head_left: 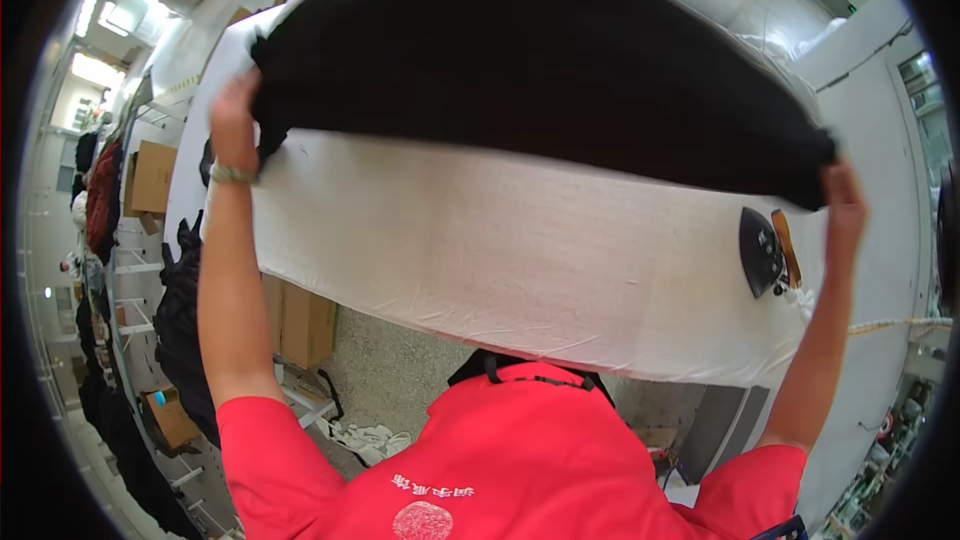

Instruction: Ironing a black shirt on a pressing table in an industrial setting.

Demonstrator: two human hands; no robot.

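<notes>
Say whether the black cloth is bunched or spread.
Spread: the black cloth stretches wide between the left hand and right hand; whether it's doubled, I cannot tell.

The counter [480, 240] stands directly before the person [540, 440]. The cloth [520, 65] spans from the left hand [236, 122] to the right hand [845, 196], above the counter's far part. The iron [765, 252] rests on the counter's right-hand portion, near the right hand. A box [307, 326] sits below the counter's near edge, toward the left. Draped fabric [183, 315] hangs left of the left forearm; a row of garments [104, 195] is located farther left.
</notes>
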